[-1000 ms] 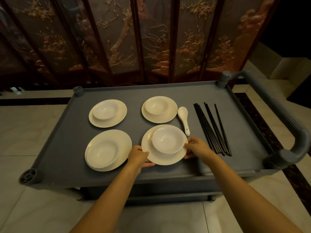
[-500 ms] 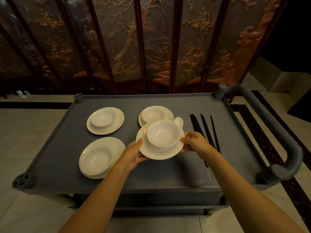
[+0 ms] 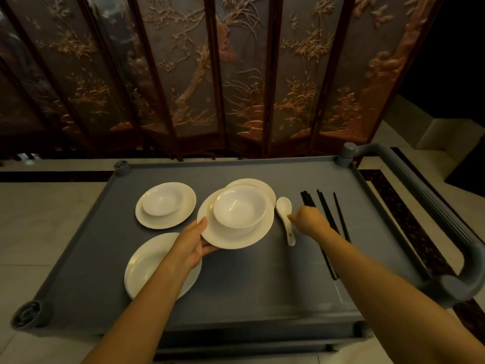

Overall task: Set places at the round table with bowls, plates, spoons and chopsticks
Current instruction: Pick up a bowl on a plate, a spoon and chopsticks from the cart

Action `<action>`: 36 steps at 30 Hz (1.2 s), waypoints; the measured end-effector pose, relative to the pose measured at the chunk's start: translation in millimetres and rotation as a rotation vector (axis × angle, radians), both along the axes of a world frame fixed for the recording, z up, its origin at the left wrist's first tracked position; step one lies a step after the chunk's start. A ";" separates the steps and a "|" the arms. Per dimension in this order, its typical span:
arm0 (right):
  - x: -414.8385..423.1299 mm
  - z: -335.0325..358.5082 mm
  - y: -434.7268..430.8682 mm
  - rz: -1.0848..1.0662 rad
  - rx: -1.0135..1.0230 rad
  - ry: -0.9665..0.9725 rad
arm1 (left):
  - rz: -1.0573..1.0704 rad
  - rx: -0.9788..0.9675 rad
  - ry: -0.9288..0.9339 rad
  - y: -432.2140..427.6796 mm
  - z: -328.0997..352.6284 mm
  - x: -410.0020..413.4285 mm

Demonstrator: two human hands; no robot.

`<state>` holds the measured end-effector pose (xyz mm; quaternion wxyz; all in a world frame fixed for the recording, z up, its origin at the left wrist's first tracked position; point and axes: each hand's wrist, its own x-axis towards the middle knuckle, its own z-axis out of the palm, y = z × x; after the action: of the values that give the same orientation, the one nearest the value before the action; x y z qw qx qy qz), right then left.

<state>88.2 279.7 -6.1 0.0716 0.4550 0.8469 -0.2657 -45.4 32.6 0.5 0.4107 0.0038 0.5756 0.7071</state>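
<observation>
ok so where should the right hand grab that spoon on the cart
Pinch the spoon by its handle, the narrow part that runs toward the person. It lies flat on the cart, bowl end far, so come from above and the right, where the right hand already is. On its left sits the plate.

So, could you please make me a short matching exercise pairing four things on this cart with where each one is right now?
Things:
1. plate with bowl
2. spoon
3. chopsticks
4. empty plate

Places:
A. lying on the cart's right side
B. held up in the left hand
C. at the right hand's fingertips
D. near left of the cart, under the left forearm

Pairs: 1-B, 2-C, 3-A, 4-D
</observation>
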 end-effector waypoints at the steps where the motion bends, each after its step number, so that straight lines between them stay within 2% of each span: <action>1: -2.8 -5.5 -2.6 -0.004 0.004 -0.040 | 0.003 0.002 -0.003 -0.6 0.2 -4.7; 10: -22.7 -31.5 -22.0 -0.145 0.064 -0.028 | -0.063 0.000 -0.046 6.3 -4.2 -39.0; 19: -19.8 -29.1 -22.5 -0.162 0.159 -0.046 | -0.125 0.004 -0.077 15.7 -7.0 -42.7; 24: -1.2 -13.6 -2.0 -0.211 0.178 0.112 | -0.124 0.027 -0.093 23.9 -2.7 -38.3; 28: 37.7 -5.1 27.0 -0.337 0.164 0.280 | -0.100 0.044 -0.111 32.5 4.0 -30.4; 32: 85.4 -6.5 48.8 -0.423 0.231 0.093 | -0.109 0.063 -0.080 40.6 9.7 -21.6; 36: 105.0 -17.6 51.3 -0.328 0.239 -0.076 | -0.106 0.076 -0.079 46.4 12.8 -14.8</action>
<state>193.2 331.0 -23.7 0.0046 0.6018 0.7836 -0.1541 -60.2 79.0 13.3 0.4697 0.0220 0.5306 0.7053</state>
